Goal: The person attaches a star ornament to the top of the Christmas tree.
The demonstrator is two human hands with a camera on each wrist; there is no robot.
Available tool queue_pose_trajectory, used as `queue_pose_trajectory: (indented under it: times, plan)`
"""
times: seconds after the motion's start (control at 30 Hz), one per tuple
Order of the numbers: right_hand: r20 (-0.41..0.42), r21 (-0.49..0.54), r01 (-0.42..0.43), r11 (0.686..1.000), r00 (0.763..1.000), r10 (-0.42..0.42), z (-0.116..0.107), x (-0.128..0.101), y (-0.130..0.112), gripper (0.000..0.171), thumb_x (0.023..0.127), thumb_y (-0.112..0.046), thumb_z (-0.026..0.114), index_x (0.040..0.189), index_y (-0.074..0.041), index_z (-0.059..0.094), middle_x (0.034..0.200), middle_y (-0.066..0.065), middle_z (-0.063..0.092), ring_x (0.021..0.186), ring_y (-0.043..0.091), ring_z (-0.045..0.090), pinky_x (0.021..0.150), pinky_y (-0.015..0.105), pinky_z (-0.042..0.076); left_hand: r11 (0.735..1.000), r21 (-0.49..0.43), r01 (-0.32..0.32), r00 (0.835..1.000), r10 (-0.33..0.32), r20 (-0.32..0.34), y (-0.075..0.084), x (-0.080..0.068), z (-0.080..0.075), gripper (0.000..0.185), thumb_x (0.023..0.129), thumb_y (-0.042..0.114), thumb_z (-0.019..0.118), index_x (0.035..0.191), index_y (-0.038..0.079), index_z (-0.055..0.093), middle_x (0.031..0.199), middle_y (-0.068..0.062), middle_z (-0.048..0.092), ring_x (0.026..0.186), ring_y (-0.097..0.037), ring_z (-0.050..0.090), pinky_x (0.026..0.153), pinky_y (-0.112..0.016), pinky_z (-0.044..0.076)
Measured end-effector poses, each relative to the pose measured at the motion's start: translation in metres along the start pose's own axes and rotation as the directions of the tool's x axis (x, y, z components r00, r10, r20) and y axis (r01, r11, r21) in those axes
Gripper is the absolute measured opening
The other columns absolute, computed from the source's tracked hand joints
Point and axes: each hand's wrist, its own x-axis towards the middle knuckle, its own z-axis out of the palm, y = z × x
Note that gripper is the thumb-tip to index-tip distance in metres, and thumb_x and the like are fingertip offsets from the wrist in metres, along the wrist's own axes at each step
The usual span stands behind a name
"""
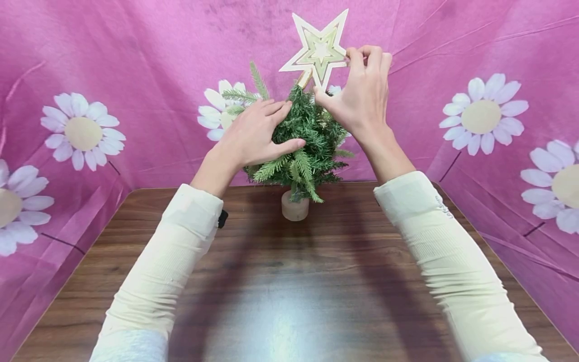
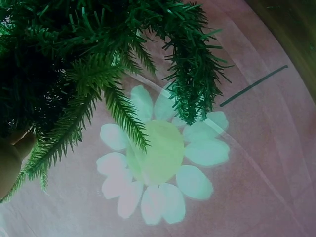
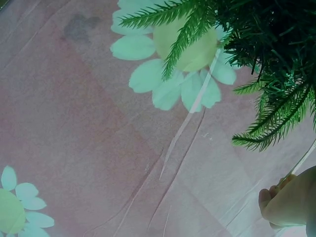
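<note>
A small artificial Christmas tree (image 1: 312, 133) with a round pale wooden base (image 1: 295, 207) stands at the back of the table. Above its tip is a pale gold star (image 1: 320, 49), tilted, with a gold stem at the treetop. My right hand (image 1: 366, 93) pinches the star by its right and lower points. On the left of the tree, my left hand (image 1: 258, 128) touches the upper branches, fingers extended and thumb stretched across the front. The left wrist view shows only a bit of that hand by the branches (image 2: 118, 103). In the right wrist view the right fingers (image 3: 291, 202) hold the star's edge.
The brown wooden table (image 1: 280, 281) runs up to a pink cloth backdrop (image 1: 158, 60) with large white daisies (image 1: 83, 129), which closes off the back and both sides. A small black object (image 1: 222, 218) shows at the left cuff.
</note>
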Motion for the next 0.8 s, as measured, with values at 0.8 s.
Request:
queue_pose_trajectory:
  times: [0.8]
  plan:
    - [-0.055,-0.024,0.249,0.968,0.967,-0.250,-0.0059,-0.0019,0.0091,0.072,0.077,-0.031,0.082,0.136,0.001,0.057,0.131,0.019,0.047,0.119,0.033,0.039,0.092,0.038,0.048,0.999,-0.044,0.027,0.999,-0.028,-0.019,0.0051,0.0016,0.0048,0.092,0.093,0.073,0.048,0.159,0.010,0.033,0.162,-0.012,0.032,0.151,-0.034,0.023,0.125,-0.041,0.008]
